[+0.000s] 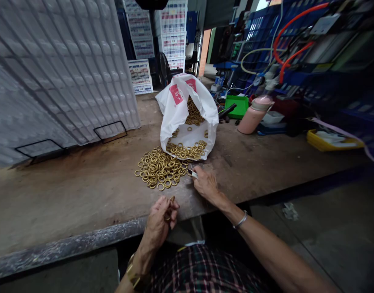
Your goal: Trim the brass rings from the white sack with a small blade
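A heap of brass-coloured rings (pixel 162 167) lies on the worktable (pixel 92 191) in front of me. More rings spill from the mouth of a white plastic bag (pixel 174 118) lying on its side behind the heap. My left hand (pixel 161 215) is closed near the table's front edge, with brass rings (pixel 168 215) between its fingers. At the right side of the heap, my right hand (pixel 207 184) grips a small white-handled tool (pixel 192 173) with a dark tip. That tip points at the nearest rings; its exact kind is too small to make out.
Stacked clear plastic trays (pixel 61 73) stand at the left behind wire holders (pixel 110 132). To the right are a pink bottle (pixel 252 116), a green bin (pixel 237 106) and a yellow tray (pixel 330 140). White crates (pixel 171 36) rise at the back.
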Motion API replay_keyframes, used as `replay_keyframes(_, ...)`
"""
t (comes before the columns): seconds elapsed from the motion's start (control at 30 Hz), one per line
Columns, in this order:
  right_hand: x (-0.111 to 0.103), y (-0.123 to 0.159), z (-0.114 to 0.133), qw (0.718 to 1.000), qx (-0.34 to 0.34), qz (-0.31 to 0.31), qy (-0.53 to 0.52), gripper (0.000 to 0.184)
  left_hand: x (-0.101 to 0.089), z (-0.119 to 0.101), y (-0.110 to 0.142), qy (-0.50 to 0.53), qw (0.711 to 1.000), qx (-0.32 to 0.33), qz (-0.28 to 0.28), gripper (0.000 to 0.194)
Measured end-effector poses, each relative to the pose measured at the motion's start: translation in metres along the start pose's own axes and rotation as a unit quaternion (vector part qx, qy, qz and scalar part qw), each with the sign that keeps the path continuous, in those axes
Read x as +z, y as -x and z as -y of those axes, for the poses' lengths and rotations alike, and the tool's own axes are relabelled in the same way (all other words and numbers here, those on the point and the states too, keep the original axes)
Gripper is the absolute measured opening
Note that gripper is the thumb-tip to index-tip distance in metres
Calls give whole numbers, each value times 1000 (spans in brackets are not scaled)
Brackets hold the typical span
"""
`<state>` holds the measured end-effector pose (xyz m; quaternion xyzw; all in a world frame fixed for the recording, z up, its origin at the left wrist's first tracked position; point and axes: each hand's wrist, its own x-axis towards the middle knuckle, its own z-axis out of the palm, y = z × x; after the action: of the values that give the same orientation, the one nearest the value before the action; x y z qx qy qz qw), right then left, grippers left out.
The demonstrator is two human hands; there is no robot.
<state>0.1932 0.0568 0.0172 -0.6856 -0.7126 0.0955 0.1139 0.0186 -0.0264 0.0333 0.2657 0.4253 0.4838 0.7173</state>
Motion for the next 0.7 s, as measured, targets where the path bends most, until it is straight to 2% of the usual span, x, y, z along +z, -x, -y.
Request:
replay_keyframes(0.1, 1, -12, -3, 1000, 14, -13, -5, 23, -3, 2, -5, 34, 999, -5, -14, 30)
replay_keyframes(0.2, 4, -19, -1, 1000, 19, -2, 11, 22, -6, 2, -8, 57, 998, -3, -10, 25)
replay_keyframes(0.3, 6, -22, 1, 1000, 24, 0, 6, 20, -8, -1, -8, 89, 996, -30, -6, 28)
replay_keyframes(0.4, 7, -20, -1, 1000, 20, -17, 6, 17, -12, -3, -10, 123, 990, -62, -9, 23)
replay_keyframes(0.53, 11, -11, -4, 998, -45, -34, -10, 17, -13, -2, -14, 146, 985, -76, -53, 30)
replay_keyframes(0.63, 15, 1, 4, 988, -114, -28, -99, 18, -9, -2, -16, 111, 991, -45, -62, 34)
replay_keyframes(0.7, 15, 11, 15, 972, -163, -12, -170, 19, -5, -1, -17, 60, 996, -9, -68, 38)
